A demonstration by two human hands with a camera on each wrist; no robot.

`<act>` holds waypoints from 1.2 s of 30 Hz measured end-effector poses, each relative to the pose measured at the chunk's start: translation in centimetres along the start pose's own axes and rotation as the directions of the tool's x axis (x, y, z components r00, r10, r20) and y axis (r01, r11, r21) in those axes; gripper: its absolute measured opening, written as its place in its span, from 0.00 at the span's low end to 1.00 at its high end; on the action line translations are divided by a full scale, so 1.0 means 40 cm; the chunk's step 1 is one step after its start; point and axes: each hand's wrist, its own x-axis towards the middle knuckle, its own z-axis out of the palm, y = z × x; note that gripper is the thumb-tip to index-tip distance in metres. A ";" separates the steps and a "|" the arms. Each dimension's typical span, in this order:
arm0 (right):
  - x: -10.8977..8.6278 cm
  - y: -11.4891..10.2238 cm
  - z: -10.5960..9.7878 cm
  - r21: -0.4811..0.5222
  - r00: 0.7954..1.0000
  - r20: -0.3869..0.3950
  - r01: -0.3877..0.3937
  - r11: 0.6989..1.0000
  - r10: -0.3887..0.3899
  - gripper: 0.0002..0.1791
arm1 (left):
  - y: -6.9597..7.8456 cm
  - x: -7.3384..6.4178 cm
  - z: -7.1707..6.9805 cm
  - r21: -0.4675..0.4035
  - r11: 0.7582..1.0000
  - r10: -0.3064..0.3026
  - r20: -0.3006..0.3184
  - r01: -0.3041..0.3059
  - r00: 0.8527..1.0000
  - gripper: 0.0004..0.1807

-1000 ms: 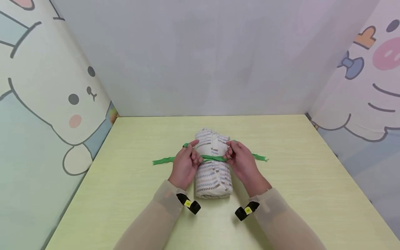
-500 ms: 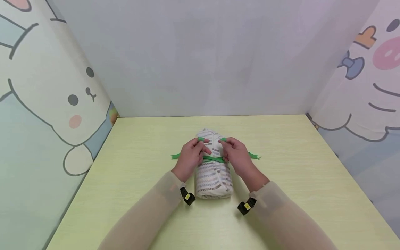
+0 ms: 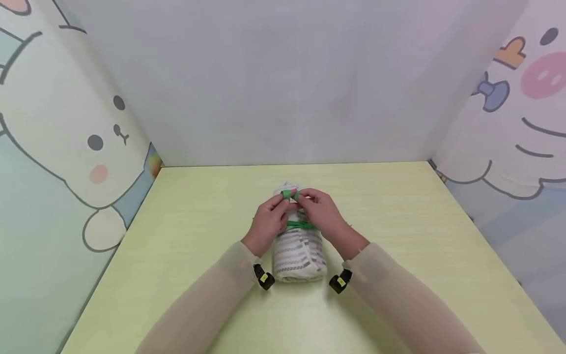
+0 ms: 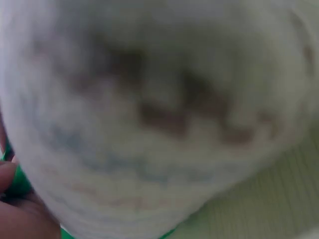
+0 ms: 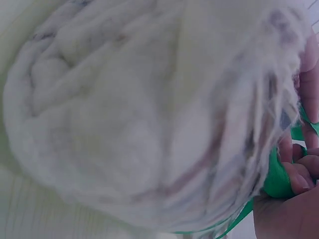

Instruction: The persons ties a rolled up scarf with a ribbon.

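A rolled white towel (image 3: 298,255) with striped bands lies lengthwise on the table, and a green ribbon (image 3: 300,224) runs across its middle. My left hand (image 3: 268,219) pinches one loop of the ribbon above the towel's far half. Beside it, my right hand (image 3: 325,214) pinches another part of the ribbon, and the fingertips of both hands meet there. In the right wrist view the ribbon (image 5: 279,179) passes round the fingers at the towel's edge. The left wrist view is mostly filled by the blurred towel (image 4: 149,149). Hands hide the ribbon's crossing.
The pale yellow-green table (image 3: 203,206) spreads round the towel. A grey wall (image 3: 292,98) stands behind it, and side panels with cartoon animals rise at left and right. Small black wrist cameras (image 3: 264,278) sit on both sleeves.
Both hands have moved together and a little away from the body, bringing the ribbon's loops up to each other. The ribbon's loose ends have drawn inward on both sides.
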 end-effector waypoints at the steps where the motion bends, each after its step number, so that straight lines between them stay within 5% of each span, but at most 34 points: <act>1: -0.002 -0.002 0.001 0.000 1.000 0.001 -0.004 1.000 0.004 0.15 | -0.001 0.000 0.000 -0.008 1.000 0.005 0.008 -0.005 1.000 0.20; 9: -0.007 -0.006 0.007 -0.073 0.993 0.119 0.033 0.997 -0.024 0.16 | 0.001 0.002 -0.003 -0.025 1.000 0.004 0.098 -0.001 0.995 0.24; 16: -0.009 0.007 -0.001 0.030 0.977 0.215 -0.014 0.999 0.007 0.13 | -0.006 0.002 -0.002 -0.070 0.997 -0.021 0.105 0.028 0.994 0.24; 25: -0.021 0.017 -0.008 0.119 0.982 0.179 -0.074 0.990 0.052 0.15 | -0.011 -0.005 0.010 -0.112 0.994 0.014 0.039 -0.009 0.999 0.17; 36: -0.031 0.010 -0.003 0.029 0.986 0.164 -0.024 0.999 0.018 0.14 | 0.002 -0.011 0.024 -0.051 0.998 0.025 0.068 -0.022 0.997 0.20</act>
